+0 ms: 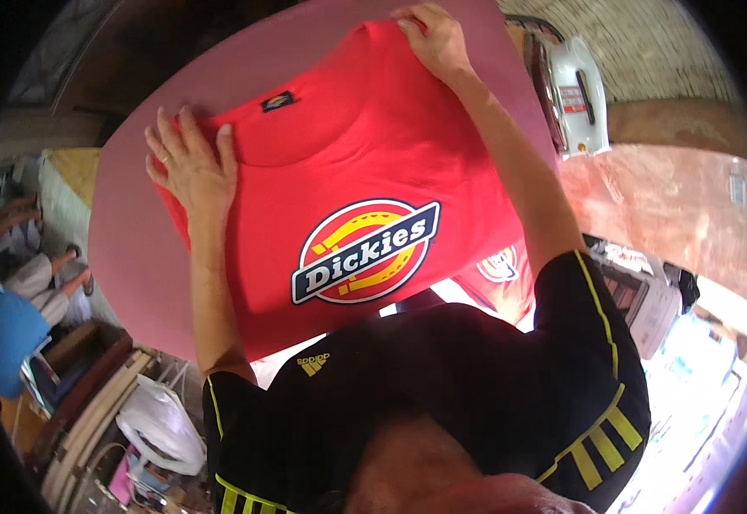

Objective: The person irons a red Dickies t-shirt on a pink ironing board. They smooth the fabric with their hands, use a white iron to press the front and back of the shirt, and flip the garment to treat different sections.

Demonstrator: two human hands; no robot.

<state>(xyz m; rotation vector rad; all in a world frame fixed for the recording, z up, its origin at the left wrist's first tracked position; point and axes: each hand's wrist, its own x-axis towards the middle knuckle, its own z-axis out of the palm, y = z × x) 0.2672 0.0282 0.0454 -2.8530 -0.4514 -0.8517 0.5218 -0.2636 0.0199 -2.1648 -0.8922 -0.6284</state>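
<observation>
A red T-shirt (442, 146) lies spread over a mauve padded ironing board (125, 223), its neckline toward the far side. A round yellow, white and navy print shows on its chest, and a small dark label sits inside the collar. My left hand (192, 163) rests flat on the shirt's left shoulder, fingers spread, with a ring on one finger. At the far right shoulder, my right hand (436, 41) has its fingers bent, thumb and fingertips pinching the shirt's edge. The shirt's near part drops over the board's edge toward my body.
A white iron (580, 98) stands beside the board at the right, near a light brown panel (664, 193). At the lower left are a white plastic bag (159, 424) and stacked wooden pieces (91, 420). Another person (44, 295) sits at the far left.
</observation>
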